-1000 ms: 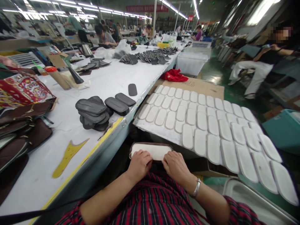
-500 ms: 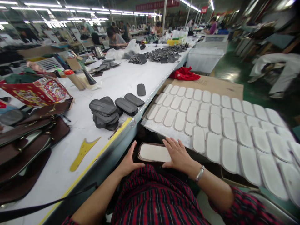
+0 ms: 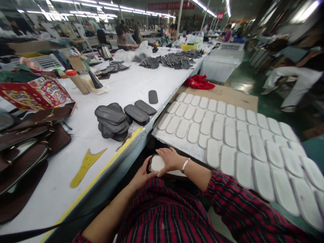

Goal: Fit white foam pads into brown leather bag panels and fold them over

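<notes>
A white oval pad with a dark rim [image 3: 157, 163] lies in front of my body, over my lap. My left hand [image 3: 143, 173] wraps round its left end, thumb on the near side and fingers on the far side. Across the pad's middle lies my right hand [image 3: 169, 160], palm down, hiding much of it, with the thumb near my left thumb. To the right, rows of white oval pads [image 3: 213, 153] cover a board. Dark grey oval pieces [image 3: 110, 118] are piled on the white table to the left.
The white table [image 3: 121, 91] has a yellow-taped edge at my left. On it are a yellow template [image 3: 87, 167], brown bags [image 3: 32, 141], a red patterned box [image 3: 37, 93] and an orange-capped bottle [image 3: 78, 82]. Red cloth [image 3: 200, 82] lies beyond the pads. People sit farther back.
My right hand has moved left along the pad, close to my left hand. My left hand has come in from beside the pad onto its left end.
</notes>
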### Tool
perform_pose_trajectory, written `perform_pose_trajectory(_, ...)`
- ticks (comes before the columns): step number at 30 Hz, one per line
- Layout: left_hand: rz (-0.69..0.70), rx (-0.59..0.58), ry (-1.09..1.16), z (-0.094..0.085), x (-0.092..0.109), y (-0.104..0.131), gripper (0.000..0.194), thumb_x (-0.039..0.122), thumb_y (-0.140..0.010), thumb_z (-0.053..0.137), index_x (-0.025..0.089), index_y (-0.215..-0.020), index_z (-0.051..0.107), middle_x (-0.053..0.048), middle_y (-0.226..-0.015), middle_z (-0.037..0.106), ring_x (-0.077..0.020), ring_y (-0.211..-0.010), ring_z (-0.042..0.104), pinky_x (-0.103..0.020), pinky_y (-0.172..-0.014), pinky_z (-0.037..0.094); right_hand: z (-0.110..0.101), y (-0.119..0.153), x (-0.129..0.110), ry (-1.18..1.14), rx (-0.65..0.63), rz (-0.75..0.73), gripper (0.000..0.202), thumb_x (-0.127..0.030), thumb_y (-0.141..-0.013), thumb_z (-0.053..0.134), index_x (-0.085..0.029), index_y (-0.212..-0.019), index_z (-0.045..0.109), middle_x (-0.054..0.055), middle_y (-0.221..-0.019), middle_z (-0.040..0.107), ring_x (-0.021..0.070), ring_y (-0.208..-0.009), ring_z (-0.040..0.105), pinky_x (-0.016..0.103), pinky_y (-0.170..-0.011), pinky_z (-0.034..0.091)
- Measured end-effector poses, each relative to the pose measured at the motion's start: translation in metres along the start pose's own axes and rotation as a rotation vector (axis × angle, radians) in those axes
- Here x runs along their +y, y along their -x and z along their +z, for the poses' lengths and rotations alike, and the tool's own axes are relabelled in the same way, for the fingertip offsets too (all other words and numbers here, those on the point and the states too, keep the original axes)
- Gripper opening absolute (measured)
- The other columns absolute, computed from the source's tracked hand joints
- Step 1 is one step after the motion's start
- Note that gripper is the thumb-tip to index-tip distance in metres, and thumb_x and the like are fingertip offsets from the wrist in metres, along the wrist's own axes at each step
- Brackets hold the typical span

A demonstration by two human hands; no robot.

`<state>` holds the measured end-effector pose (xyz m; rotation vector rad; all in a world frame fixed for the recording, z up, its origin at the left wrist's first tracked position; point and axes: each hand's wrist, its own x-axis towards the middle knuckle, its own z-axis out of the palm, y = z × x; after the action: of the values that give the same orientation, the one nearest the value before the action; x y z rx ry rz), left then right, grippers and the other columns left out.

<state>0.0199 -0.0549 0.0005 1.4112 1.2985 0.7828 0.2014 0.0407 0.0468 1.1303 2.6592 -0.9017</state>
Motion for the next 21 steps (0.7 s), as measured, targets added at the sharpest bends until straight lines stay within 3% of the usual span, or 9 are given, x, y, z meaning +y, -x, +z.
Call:
perform_pose_trajectory(3,0.051,0.105,-0.283,-0.001,0.007,0.007,0.075,0.043,-0.079,0.055,0.021,-0.138,0.015,-0.013,-0.143,0.025,-0.0255,-0.13,0.028,-0.047,-0.106,0.026,-0.019,0.035,0.009,-0.154,0.15,-0.02,0.091,-0.064,-0.069,0.054,-0.013,-0.138,0.025,0.015,-0.14,0.033,0.0267,-0.128,0.03,0.044,-0.107,0.023)
perform_pose_trajectory(5,0.213,0.175,-0.504,0.007,0.017,0.011,0.073,0.044,-0.079,0.055,0.024,-0.138,0.018,-0.01,-0.143,0.026,-0.0267,-0.131,0.025,-0.05,-0.107,0.021,-0.023,0.074,0.018,-0.211,0.339,0.025,0.065,-0.053,-0.083,0.042,-0.015,-0.134,0.032,0.012,-0.133,0.043,0.02,-0.123,0.038,0.035,-0.104,0.031)
perform_pose_trajectory(8,0.526,0.038,-0.709,0.034,0.037,0.012,0.054,0.042,-0.081,0.053,0.025,-0.13,0.038,-0.008,-0.13,0.045,-0.0268,-0.121,0.036,-0.047,-0.104,0.026,-0.006,0.133,0.025,-0.131,0.505,0.127,0.04,-0.039,-0.09,0.036,-0.018,-0.121,0.049,0.009,-0.12,0.054,0.0174,-0.112,0.048,0.035,-0.099,0.037)
perform_pose_trajectory(11,0.627,-0.13,-0.783,0.068,0.056,0.003,0.043,0.041,-0.083,0.05,0.022,-0.121,0.049,-0.008,-0.116,0.055,-0.0244,-0.107,0.046,-0.043,-0.093,0.035,0.028,0.168,0.026,0.075,0.537,0.118,0.028,-0.035,-0.086,0.048,-0.023,-0.11,0.058,0.006,-0.116,0.056,0.0202,-0.11,0.048,0.045,-0.104,0.03)
perform_pose_trajectory(15,0.546,-0.136,-0.866,0.093,0.068,-0.008,0.03,0.04,-0.083,0.05,0.022,-0.106,0.057,-0.006,-0.102,0.06,-0.0224,-0.095,0.049,-0.04,-0.081,0.036,0.056,0.171,0.021,0.195,0.613,0.098,0.022,-0.021,-0.088,0.044,-0.024,-0.101,0.06,0.003,-0.114,0.059,0.0194,-0.115,0.045,0.048,-0.108,0.021)
perform_pose_trajectory(21,0.468,-0.068,-0.894,0.1,0.075,-0.01,0.021,0.033,-0.087,0.043,0.021,-0.085,0.06,-0.003,-0.09,0.059,-0.0204,-0.088,0.047,-0.038,-0.074,0.033,0.048,0.157,0.014,0.132,0.623,0.137,0.024,-0.014,-0.086,0.036,-0.019,-0.081,0.059,0.004,-0.114,0.057,0.0209,-0.122,0.037,0.047,-0.109,0.017)
